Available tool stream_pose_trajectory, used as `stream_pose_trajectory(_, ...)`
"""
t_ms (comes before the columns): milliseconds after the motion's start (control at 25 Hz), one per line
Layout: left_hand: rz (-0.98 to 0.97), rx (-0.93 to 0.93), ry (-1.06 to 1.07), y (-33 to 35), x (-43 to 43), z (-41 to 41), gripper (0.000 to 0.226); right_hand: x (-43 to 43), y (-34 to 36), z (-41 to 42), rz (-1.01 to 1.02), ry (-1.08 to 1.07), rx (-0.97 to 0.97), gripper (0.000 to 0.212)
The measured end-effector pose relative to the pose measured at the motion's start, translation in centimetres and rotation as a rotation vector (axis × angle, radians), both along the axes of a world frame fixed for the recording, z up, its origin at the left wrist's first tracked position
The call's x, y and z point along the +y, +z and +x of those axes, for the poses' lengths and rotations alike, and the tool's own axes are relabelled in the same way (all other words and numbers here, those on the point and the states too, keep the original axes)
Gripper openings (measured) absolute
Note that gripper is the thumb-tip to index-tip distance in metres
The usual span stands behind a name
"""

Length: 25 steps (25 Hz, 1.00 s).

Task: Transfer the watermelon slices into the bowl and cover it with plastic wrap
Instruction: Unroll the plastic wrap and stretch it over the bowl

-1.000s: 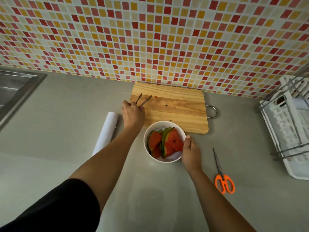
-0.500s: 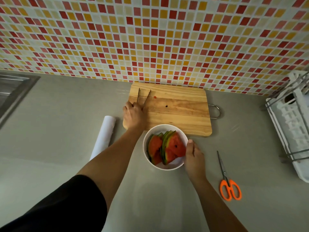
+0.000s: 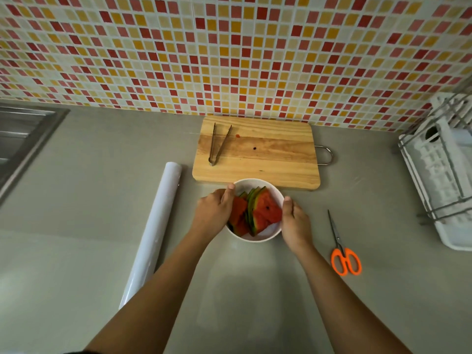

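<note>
A white bowl [image 3: 251,184] stands on the grey counter just in front of the wooden cutting board [image 3: 268,162]. Several watermelon slices [image 3: 265,213], red with green rind, stand on edge inside it. My left hand [image 3: 214,213] grips the bowl's left rim and my right hand [image 3: 293,221] grips its right rim. Metal tongs [image 3: 217,144] lie alone on the left part of the board. A white roll of plastic wrap [image 3: 155,226] lies on the counter to the left of the bowl, apart from both hands.
Orange-handled scissors [image 3: 343,254] lie to the right of the bowl. A white dish rack [image 3: 444,175] stands at the right edge. A steel sink [image 3: 23,139] sits at the far left. The tiled wall rises right behind the board.
My left hand let go of the tongs on the board and came back to the bowl's left rim. My right hand stayed on the right rim.
</note>
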State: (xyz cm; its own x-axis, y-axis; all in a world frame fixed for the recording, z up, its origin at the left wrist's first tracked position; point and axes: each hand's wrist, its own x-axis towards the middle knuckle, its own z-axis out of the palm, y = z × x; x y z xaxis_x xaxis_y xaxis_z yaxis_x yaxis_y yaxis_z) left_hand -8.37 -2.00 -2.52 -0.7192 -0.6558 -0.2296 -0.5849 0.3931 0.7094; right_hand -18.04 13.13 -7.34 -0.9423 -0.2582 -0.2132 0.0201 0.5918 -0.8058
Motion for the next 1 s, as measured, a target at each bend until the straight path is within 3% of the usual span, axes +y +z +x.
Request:
stream_pose_trajectory(440, 0.009, 0.022, -0.090, -0.5, 1.7, 5.4, 0.053, 2.4, -0.2, 4.7, 0.016, 0.011, 0.046, 0.040)
stream_pose_trajectory(560, -0.178, 0.116, 0.144, 0.1, -2.8, 7.2, 0.038, 2.4, -0.4, 4.6, 0.033, 0.014, 0.067, 0.040)
stream_pose_trajectory(640, -0.267, 0.076, 0.267, -0.1, -7.6, 9.4, 0.029, 2.5, -0.5, 4.5, 0.041, 0.014, 0.070, 0.041)
stream_pose_trajectory(800, -0.039, -0.214, 0.154, -1.6, -11.0, 11.4, 0.037, 2.7, -0.3, 4.6, 0.045, 0.002, 0.052, 0.041)
stream_pose_trajectory(1000, 0.033, -0.235, 0.094, -2.1, -10.7, 10.1, 0.042, 2.8, 0.1, 4.3, 0.093, 0.037, 0.004, 0.043)
